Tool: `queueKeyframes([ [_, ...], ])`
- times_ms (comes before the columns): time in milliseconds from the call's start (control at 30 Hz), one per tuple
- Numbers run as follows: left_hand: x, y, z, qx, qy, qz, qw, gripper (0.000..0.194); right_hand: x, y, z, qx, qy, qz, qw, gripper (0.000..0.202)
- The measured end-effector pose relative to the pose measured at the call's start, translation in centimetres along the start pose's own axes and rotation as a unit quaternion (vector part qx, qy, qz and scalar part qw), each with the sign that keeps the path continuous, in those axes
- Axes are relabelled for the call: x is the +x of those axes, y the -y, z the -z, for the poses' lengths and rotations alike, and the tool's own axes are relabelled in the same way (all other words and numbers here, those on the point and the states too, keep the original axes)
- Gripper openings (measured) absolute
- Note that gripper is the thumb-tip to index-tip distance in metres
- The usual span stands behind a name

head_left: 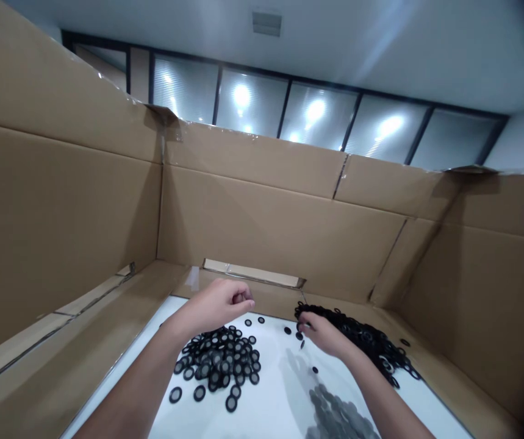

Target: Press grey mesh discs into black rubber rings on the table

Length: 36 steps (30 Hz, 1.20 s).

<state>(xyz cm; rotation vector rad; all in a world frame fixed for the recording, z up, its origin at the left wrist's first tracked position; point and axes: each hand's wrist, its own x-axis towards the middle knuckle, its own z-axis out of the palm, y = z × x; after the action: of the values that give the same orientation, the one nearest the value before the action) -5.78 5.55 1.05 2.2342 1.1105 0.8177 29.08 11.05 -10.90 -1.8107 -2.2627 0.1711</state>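
Note:
My left hand (pixel 225 302) hovers over the far side of a heap of black rings with grey centres (pixel 220 360). Its fingers are curled in and pressed together; whatever they may hold is hidden. At the left edge of a dark pile of black rings (pixel 362 335) is my right hand (pixel 320 334), thumb and fingers drawn together. Dark pieces lie right at its fingertips, but I cannot see clearly what is pinched. A few small black discs (pixel 288 330) lie between the two hands. Grey translucent discs (pixel 337 417) form another heap nearer me, left of my right forearm.
A white work surface (pixel 271 390) lies inside a large cardboard box, whose back wall (pixel 262 213) and left wall (pixel 60 225) rise high around it. A slot (pixel 252 272) runs low along the back. One loose ring (pixel 405 342) rests on the cardboard at right.

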Motion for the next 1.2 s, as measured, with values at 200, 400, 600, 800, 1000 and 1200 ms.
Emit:
queueKeyframes([
  [200,-0.3,-0.1,0.3,-0.006,-0.003,-0.008,1.000,0.028,-2.2,-0.5,-4.4,-0.002,0.016,-0.056,0.998,0.017],
  [400,-0.4,-0.3,0.5,0.011,0.003,-0.007,1.000,0.028,-1.8,1.2,-3.4,0.047,-0.026,-0.049,0.997,0.015],
  [600,-0.3,-0.3,0.4,0.031,0.012,-0.007,0.999,0.028,0.3,8.1,-3.2,0.205,0.000,0.071,0.976,0.011],
  [800,-0.4,-0.2,0.6,0.039,0.023,-0.015,0.999,0.026,2.0,11.4,-5.1,0.366,0.059,0.104,0.923,0.035],
  [1000,0.0,0.6,0.4,0.033,0.037,-0.016,0.999,0.024,0.6,10.3,-2.9,0.420,-0.013,0.074,0.904,0.045],
  [1200,0.5,-0.1,-1.6,-0.005,0.052,-0.020,0.998,0.024,-1.8,13.7,2.6,0.449,-0.077,0.102,0.884,0.036],
])
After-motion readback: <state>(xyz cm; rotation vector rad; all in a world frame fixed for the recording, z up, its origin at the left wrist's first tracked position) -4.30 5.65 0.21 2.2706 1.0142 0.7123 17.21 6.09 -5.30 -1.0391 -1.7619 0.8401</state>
